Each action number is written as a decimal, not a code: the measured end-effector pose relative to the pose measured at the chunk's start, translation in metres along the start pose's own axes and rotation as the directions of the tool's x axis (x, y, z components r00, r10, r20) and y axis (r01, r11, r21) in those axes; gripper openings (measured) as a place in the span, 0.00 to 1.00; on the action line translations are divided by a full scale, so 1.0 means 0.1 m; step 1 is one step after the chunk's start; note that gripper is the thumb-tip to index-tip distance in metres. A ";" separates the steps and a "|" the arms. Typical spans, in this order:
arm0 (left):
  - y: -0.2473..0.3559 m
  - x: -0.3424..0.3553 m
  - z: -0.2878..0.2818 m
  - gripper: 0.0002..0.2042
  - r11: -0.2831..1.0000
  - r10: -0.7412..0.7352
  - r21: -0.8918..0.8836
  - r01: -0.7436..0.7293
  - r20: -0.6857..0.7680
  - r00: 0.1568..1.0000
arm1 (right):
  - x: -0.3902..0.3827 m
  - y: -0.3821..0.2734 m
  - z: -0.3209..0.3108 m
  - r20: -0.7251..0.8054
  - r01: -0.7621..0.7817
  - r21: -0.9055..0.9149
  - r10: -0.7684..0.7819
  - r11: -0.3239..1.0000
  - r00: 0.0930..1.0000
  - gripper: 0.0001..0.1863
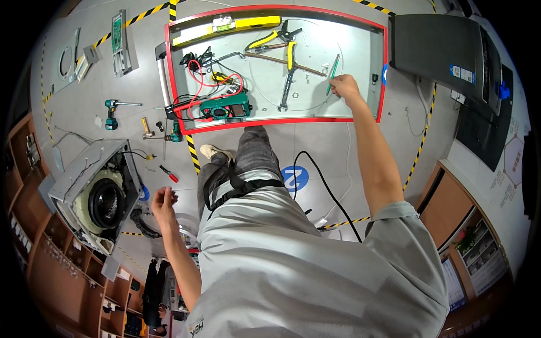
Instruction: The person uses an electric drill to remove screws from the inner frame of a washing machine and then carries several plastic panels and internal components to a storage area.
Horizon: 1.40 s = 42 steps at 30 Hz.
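My right hand (345,87) is closed around the lower end of a slim green pen-shaped tool (336,66), above the right part of a shallow red-rimmed tray (384,56). Its exact kind is too small to tell. A wrench (285,93) with a yellow-and-black handle lies left of that hand, across a thin brown rod (309,70). My left hand (163,207) hangs in the air at the left, fingers loosely bent and apart, with nothing visible in them. Just beyond it on the floor is a red-handled screwdriver (170,174).
The tray also bears a yellow spirit level (256,22), yellow-handled cutters (270,38) and a green multimeter (225,107) with red leads. A cordless drill (111,115), a hammer (147,129) and an opened washing machine (96,194) stand or lie left. A dark cabinet (434,50) stands right.
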<state>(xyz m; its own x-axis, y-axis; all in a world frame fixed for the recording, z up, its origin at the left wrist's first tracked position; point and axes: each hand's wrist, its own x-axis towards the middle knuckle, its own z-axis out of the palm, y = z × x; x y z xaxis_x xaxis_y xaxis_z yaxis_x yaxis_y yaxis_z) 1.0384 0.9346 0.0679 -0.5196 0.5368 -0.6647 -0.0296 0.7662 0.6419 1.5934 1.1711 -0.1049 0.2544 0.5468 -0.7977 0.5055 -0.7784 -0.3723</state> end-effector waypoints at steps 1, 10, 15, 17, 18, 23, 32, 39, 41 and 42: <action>0.06 0.05 0.13 0.09 1.000 0.001 0.004 -0.001 0.026 1.000 | -0.03 -0.02 -0.04 0.089 -0.001 0.125 -0.010 0.992 0.996 0.14; 0.70 0.45 2.31 0.09 0.985 0.100 0.062 -0.164 0.568 0.817 | -1.10 -0.38 -0.01 0.341 -0.004 0.736 -0.365 0.677 0.867 0.07; 0.83 0.66 3.16 0.09 0.946 0.051 0.232 -0.226 0.580 0.813 | -1.53 -0.46 0.19 0.347 0.012 0.798 -0.476 0.603 0.808 0.08; 0.83 0.72 3.36 0.08 0.931 0.061 0.266 -0.249 0.559 0.827 | -1.67 -0.44 0.23 0.335 0.043 0.801 -0.507 0.597 0.795 0.08; 0.81 0.74 3.43 0.08 0.920 0.064 0.289 -0.265 0.558 0.828 | -1.72 -0.41 0.24 0.331 0.058 0.801 -0.521 0.596 0.787 0.08; 0.71 0.81 3.59 0.09 0.889 0.075 0.331 -0.316 0.576 0.814 | -1.89 -0.33 0.27 0.297 0.076 0.847 -0.587 0.526 0.753 0.09; 1.04 0.40 2.83 0.19 0.994 0.099 -0.047 -0.095 0.734 0.672 | -2.11 -0.45 0.57 0.306 0.168 0.732 -0.539 0.660 0.785 0.07; 0.46 -0.10 1.26 0.18 0.772 0.053 -0.479 0.418 0.703 0.709 | -2.63 -0.75 1.88 0.606 0.127 0.516 -0.466 0.847 0.644 0.08; 0.16 -0.08 0.83 0.14 0.642 -0.017 -0.609 0.465 0.595 0.804 | -2.84 -0.84 2.36 0.662 0.250 0.358 -0.434 0.899 0.611 0.09; 0.00 -0.03 0.57 0.13 0.593 -0.049 -0.660 0.461 0.541 0.839 | -2.97 -0.87 2.56 0.679 0.313 0.274 -0.413 0.909 0.606 0.10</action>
<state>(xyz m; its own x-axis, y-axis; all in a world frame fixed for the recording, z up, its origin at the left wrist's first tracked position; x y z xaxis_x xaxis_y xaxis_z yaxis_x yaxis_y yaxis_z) 1.0891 0.9535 0.0482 0.0277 0.6044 -0.7962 -0.8207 0.4685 0.3271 1.2626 0.9979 0.0430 -0.6149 0.4435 -0.6521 0.3134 -0.6214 -0.7181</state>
